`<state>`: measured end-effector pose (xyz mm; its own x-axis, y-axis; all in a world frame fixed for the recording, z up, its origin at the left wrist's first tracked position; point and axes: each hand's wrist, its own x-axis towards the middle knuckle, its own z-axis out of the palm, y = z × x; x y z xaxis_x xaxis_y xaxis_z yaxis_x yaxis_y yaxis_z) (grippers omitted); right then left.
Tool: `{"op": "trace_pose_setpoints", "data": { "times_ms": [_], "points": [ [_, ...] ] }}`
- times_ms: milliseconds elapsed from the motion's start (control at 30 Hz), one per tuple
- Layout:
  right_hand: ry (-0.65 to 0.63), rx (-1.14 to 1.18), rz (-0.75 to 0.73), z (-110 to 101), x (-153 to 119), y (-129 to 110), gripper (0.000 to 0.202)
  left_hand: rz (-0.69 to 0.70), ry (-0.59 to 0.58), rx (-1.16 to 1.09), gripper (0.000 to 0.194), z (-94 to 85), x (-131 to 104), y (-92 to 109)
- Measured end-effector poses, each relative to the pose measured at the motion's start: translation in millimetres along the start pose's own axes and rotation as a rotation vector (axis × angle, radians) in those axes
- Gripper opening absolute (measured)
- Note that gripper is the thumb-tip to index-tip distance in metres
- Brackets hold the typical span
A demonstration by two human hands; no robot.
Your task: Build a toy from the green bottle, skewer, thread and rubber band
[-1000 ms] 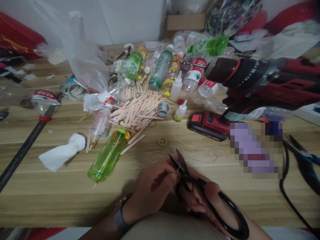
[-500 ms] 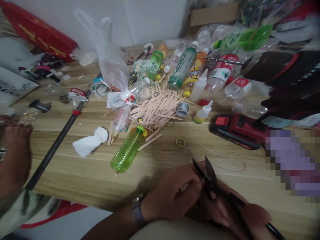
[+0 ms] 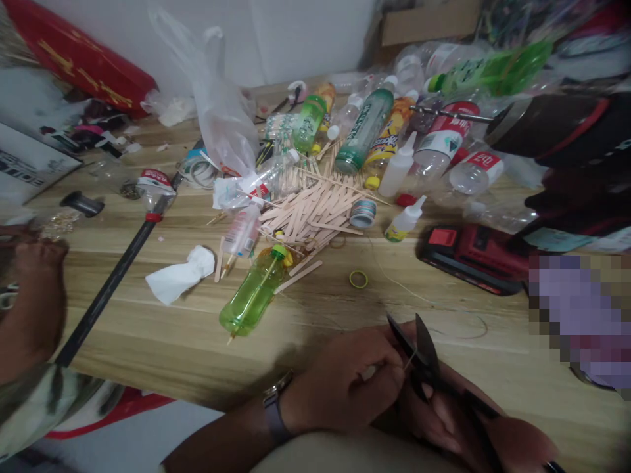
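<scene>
At the lower right, my left hand (image 3: 345, 378), with a watch (image 3: 277, 404) on its wrist, is closed in a pinch on a thin pale strand (image 3: 410, 360); I cannot tell whether it is thread or a thin stick. My right hand (image 3: 453, 410) is wrapped around dark scissors (image 3: 426, 348), whose blades are parted and point away from me, with the strand between them. Past the hands, a yellow-green ring (image 3: 358, 279) and a loose thread (image 3: 394, 281) lie on the wooden table (image 3: 325, 309). A green bottle (image 3: 251, 292) with a stick through it lies further left.
Wooden craft sticks (image 3: 315, 210) are heaped mid-table, with bottles (image 3: 367, 125) behind. A cordless drill (image 3: 473, 256) stands at the right. A black rod (image 3: 108, 289) ends in a cut bottle. At the left edge is another person's hand (image 3: 42, 276).
The view has shifted slightly, and my hands with the scissors appear a little further right and lower. The strand remains in my left pinch, and the blades remain parted.
</scene>
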<state>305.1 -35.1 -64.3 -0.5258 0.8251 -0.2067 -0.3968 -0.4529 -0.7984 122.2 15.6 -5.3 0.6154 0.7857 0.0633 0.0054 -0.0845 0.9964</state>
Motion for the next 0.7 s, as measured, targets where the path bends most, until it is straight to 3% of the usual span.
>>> {"op": "trace_pose_setpoints", "data": {
  "times_ms": [233, 367, 600, 700],
  "points": [
    [-0.002, 0.100, -0.096, 13.8, 1.0, -8.8, 0.078, -0.135, 0.036, -0.261, 0.027, 0.5, -2.6, -0.4],
    [0.020, 0.116, -0.158, 16.2, -0.6, -6.3, 0.081, -0.117, 0.023, -0.473, 0.031, 0.5, -1.2, 1.0],
    [0.036, 0.141, -0.167, 19.2, -4.4, -8.3, 0.084, -0.108, -0.029, -0.488, 0.030, -1.3, -2.9, 0.9],
    [0.040, 0.138, -0.160, 20.5, -4.7, -11.9, 0.078, -0.013, -0.060, -0.537, 0.031, -1.4, 0.3, -1.8]
  ]
}}
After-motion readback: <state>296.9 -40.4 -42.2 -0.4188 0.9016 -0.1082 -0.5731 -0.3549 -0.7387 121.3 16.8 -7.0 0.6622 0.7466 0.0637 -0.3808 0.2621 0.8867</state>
